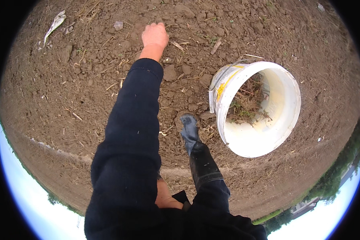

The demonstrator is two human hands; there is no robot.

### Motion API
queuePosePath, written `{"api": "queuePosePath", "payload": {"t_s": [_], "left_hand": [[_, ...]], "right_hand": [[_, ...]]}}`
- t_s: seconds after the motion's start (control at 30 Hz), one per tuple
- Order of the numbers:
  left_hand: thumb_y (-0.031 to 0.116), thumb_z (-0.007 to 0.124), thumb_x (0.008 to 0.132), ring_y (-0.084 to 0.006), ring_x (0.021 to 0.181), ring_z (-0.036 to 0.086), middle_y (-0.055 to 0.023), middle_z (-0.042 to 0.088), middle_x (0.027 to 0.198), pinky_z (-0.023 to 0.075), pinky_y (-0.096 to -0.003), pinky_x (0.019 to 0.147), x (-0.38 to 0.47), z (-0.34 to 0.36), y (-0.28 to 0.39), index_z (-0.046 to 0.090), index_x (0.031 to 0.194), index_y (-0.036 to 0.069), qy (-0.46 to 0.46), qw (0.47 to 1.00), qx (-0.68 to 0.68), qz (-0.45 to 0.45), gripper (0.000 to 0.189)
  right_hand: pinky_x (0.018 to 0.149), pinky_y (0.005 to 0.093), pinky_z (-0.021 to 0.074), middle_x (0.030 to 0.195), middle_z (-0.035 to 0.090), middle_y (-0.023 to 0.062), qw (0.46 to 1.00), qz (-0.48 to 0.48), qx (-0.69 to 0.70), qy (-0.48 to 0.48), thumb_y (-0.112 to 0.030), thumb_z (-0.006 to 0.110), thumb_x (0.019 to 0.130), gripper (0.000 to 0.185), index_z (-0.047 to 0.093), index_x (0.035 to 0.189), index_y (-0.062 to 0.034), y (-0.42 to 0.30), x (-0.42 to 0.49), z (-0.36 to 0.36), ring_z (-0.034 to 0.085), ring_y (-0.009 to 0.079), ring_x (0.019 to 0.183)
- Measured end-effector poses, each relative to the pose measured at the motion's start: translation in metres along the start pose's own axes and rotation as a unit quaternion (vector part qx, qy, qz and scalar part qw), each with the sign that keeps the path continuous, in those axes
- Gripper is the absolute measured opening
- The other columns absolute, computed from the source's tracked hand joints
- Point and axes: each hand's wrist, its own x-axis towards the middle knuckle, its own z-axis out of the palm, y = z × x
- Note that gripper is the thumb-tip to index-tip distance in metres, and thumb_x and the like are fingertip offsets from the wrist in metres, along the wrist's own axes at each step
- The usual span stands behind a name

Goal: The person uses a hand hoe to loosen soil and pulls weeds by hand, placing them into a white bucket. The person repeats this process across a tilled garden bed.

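My left hand [155, 34] is stretched far forward over the brown soil [108, 81], with its back turned up. The fingers curl under, so their tips and anything inside them are hidden. A dark sleeve [132, 120] covers the arm up to the wrist. To the right of that arm, a white plastic bucket [264, 141] lies tilted with its mouth towards me. Inside it is a clump of uprooted, partly withered weeds [249, 102]. Low in the view, bare skin [168, 196] shows beside the sleeve; whether it is my right hand I cannot tell.
A muddy rubber boot [189, 129] stands between my arm and the bucket. The bucket's wire handle [225, 73] hangs at its side. A pale plastic scrap [55, 24] lies at the upper left. Clods [169, 73], straw and a wood chip [216, 46] dot the ground.
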Motion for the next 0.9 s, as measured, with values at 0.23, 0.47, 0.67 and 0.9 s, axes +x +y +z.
{"api": "queuePosePath", "payload": {"t_s": [0.23, 0.47, 0.67, 0.9], "left_hand": [[0.023, 0.054, 0.083, -0.0268, 0.107, 0.055, -0.0078, 0.06, 0.112, 0.047, -0.0383, 0.088, -0.001, 0.005, 0.0, 0.063, 0.107, 0.015, -0.105, 0.993, -0.049, 0.018, 0.027], [0.036, 0.054, 0.081, -0.0301, 0.108, 0.055, -0.0143, 0.059, 0.117, 0.0431, -0.0361, 0.092, -0.017, 0.028, -0.046, 0.056, 0.122, 0.014, -0.042, 0.909, -0.376, -0.174, 0.047], [0.035, 0.053, 0.082, -0.0294, 0.108, 0.056, -0.0134, 0.058, 0.119, 0.0441, -0.0371, 0.091, -0.004, 0.011, -0.012, 0.059, 0.115, 0.007, -0.038, 0.964, -0.234, -0.119, 0.044], [0.043, 0.054, 0.082, -0.0317, 0.105, 0.057, -0.012, 0.059, 0.117, 0.0459, -0.0424, 0.086, 0.034, 0.014, 0.007, 0.062, 0.11, 0.006, -0.24, 0.964, -0.109, -0.047, 0.047]], "right_hand": [[0.056, 0.0256, 0.05, 0.081, 0.057, 0.0093, 0.991, 0.067, -0.081, -0.083, -0.014, 0.062, 0.069, 0.014, 0.062, 0.077, -0.0016, -0.008, 0.005, 0.013, 0.062, 0.0168, 0.066], [0.052, 0.0254, 0.0493, 0.08, 0.058, 0.0098, 0.98, 0.031, -0.149, -0.127, -0.012, 0.061, 0.07, 0.013, 0.064, 0.079, -0.0034, -0.025, 0.001, -0.012, 0.061, 0.0171, 0.062], [0.048, 0.0284, 0.0485, 0.078, 0.057, 0.0117, 0.99, 0.03, -0.119, -0.069, -0.012, 0.059, 0.071, 0.011, 0.066, 0.077, -0.0061, -0.022, 0.004, -0.03, 0.061, 0.0193, 0.059], [0.05, 0.0276, 0.0489, 0.075, 0.056, 0.0111, 0.997, 0.018, -0.058, -0.041, -0.01, 0.058, 0.071, 0.01, 0.065, 0.076, -0.0047, 0.002, -0.006, -0.002, 0.061, 0.0187, 0.059]]}}
